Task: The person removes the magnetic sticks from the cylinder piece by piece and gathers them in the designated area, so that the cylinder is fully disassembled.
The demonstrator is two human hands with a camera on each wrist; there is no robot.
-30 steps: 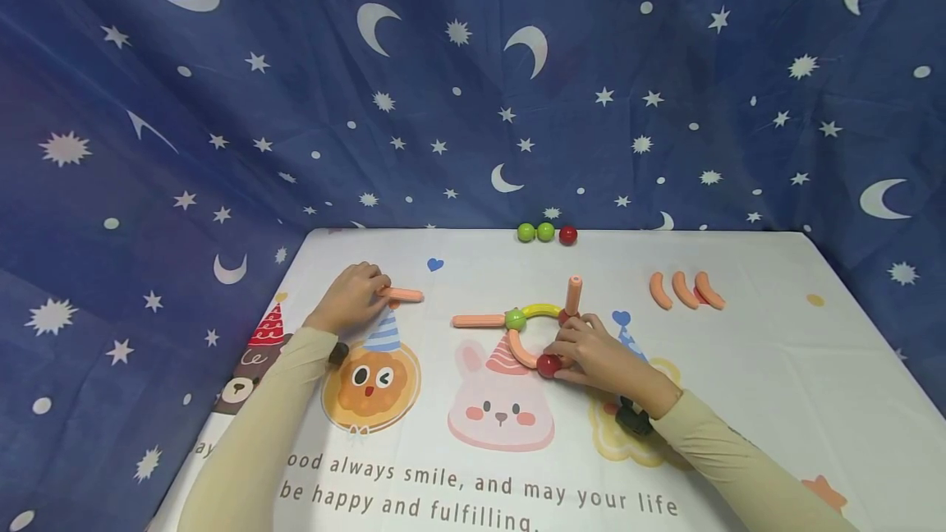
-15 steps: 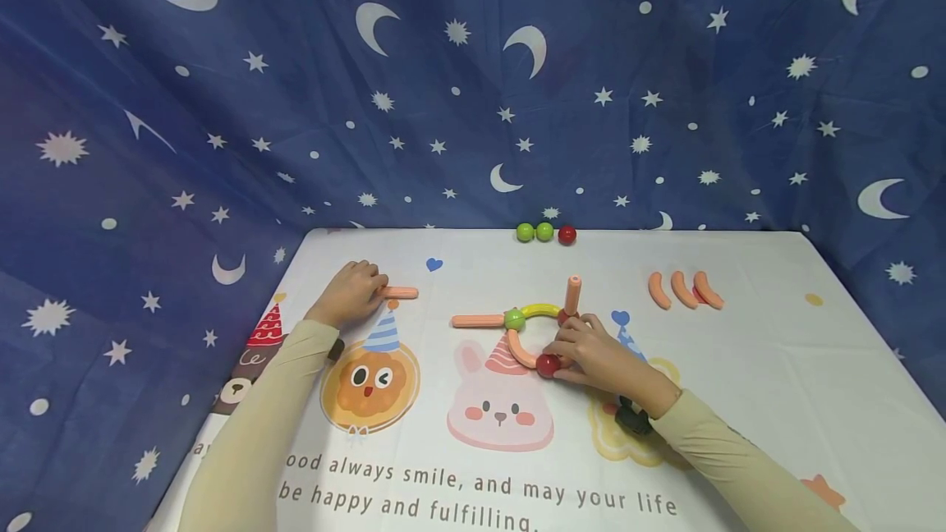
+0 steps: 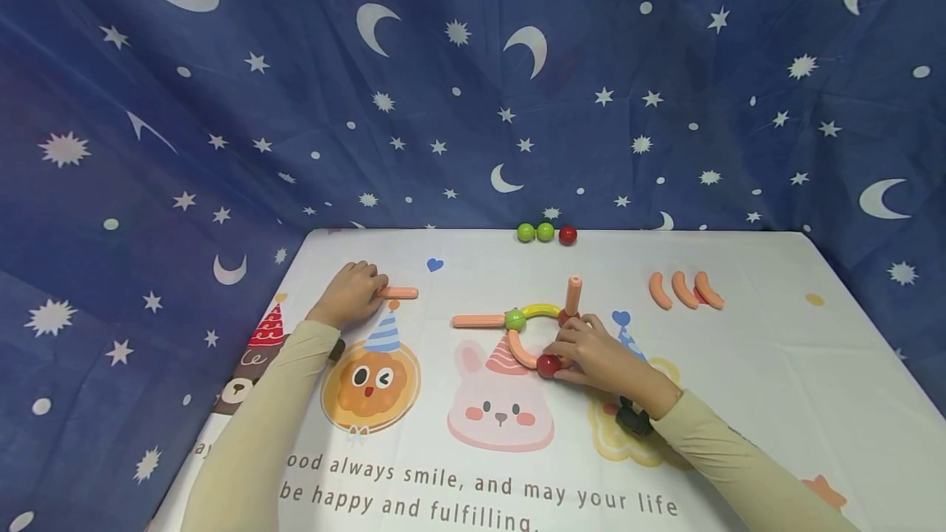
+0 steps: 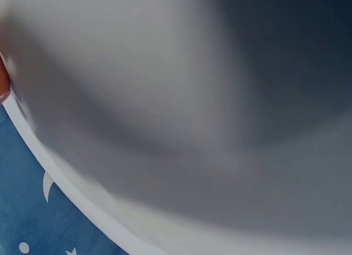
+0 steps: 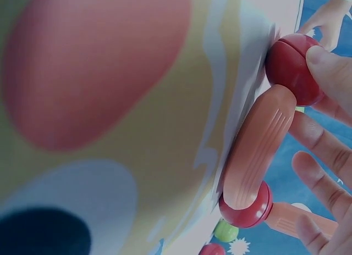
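In the head view my right hand (image 3: 602,358) is at the near right of a ring of toy pieces. Thumb and a finger pinch a red ball (image 5: 294,68) in the right wrist view, the other fingers spread apart. From that ball a curved orange piece (image 5: 258,148) runs to a second red ball (image 5: 247,208). A yellow curved piece (image 3: 542,310), a green ball (image 3: 515,319) and another orange curve (image 3: 521,351) complete the ring. Straight orange sticks (image 3: 479,321) (image 3: 573,295) project from it. My left hand (image 3: 351,294) grips one end of a loose straight orange stick (image 3: 401,293).
Two green balls (image 3: 545,231) and a red ball (image 3: 567,235) stand by the table's back edge. Three curved orange pieces (image 3: 684,290) lie at the back right. A blue starry curtain (image 3: 458,105) rises behind the printed white tablecloth (image 3: 776,384).
My left hand has shifted very slightly, and the loose stick's free end has drawn a little to the left. The right hand and the ring have stayed in place.
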